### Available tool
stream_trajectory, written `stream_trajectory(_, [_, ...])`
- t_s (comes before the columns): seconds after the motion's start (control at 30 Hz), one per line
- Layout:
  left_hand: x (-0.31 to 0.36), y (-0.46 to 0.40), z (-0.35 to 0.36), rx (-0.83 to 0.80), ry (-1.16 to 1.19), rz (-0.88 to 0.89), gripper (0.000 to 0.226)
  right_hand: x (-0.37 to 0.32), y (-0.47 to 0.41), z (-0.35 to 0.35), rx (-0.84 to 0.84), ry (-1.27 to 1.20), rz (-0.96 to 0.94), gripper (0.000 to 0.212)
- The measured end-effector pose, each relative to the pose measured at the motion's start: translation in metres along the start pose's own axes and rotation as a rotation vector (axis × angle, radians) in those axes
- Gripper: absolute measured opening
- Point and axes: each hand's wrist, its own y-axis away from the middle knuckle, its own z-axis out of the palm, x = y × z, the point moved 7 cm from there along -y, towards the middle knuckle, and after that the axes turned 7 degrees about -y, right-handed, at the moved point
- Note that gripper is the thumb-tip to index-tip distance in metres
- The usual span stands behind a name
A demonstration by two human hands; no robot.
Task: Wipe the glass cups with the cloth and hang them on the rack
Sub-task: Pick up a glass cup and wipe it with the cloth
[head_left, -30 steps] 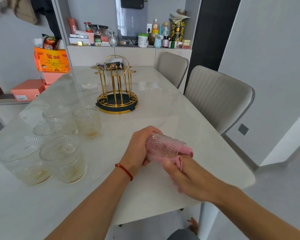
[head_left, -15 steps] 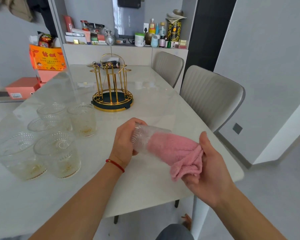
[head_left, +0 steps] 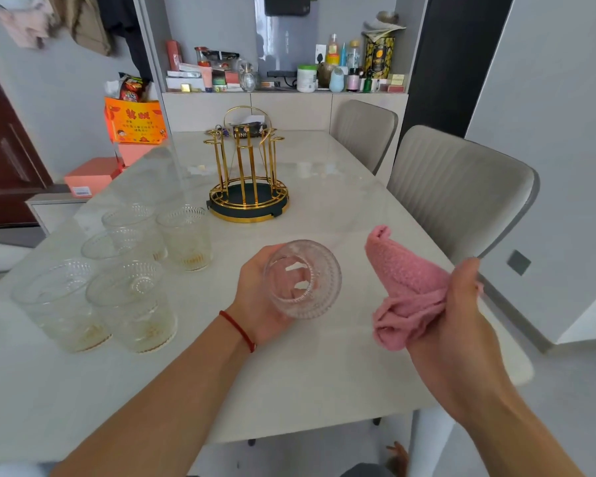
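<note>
The pink cloth (head_left: 406,287) is out of the ribbed glass cup (head_left: 303,278) now; half a second ago it was stuffed deep inside, and a second ago both hands were pressed together around the cup. The two have come apart, with a clear gap of tabletop between them. The left hand (head_left: 258,301) grasps the cup from behind, fingers curled round its far side, and tips it so the open mouth faces the camera. The right hand (head_left: 461,304) clenches the bunched cloth, one folded end sticking up towards the chairs.

By my reading, the inside wipe of this cup is finished, and the tilt looks like a check of the result. What remains for it is either a pass over the outside or the trip to the gold rack (head_left: 247,173), which stands bare further up the marble table (head_left: 324,373), well apart from the hands. Five more glass cups (head_left: 131,266) wait in a cluster to the left, some with yellowish residue at the bottom, so the task is barely begun
</note>
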Motion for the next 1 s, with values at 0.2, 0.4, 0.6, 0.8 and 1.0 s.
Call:
stream_trajectory(0.2, [-0.009, -0.003, -0.007, 0.114, 0.039, -0.096, 0.034, 0.031, -0.034, 0.043, -0.25, 0.315, -0.055, 0.093])
stream_trajectory(0.4, [-0.011, -0.011, -0.033, 0.385, -0.005, -0.036, 0.028, 0.042, -0.059, 0.059, -0.515, -0.301, 0.263, 0.061])
stream_trajectory(0.6, [0.0, -0.009, -0.031, 0.425, -0.082, 0.041, 0.035, 0.049, -0.073, 0.054, -0.41, 0.4, -0.036, 0.038])
stream_trajectory(0.8, [0.004, -0.013, -0.019, 0.224, -0.24, 0.146, 0.05, 0.057, -0.078, 0.034, -0.146, 0.509, 0.01, 0.037])
stream_trajectory(1.0, [0.018, -0.01, -0.02, 0.287, -0.754, 0.37, 0.034, 0.054, -0.074, 0.03, -0.168, 0.463, -0.061, 0.04])
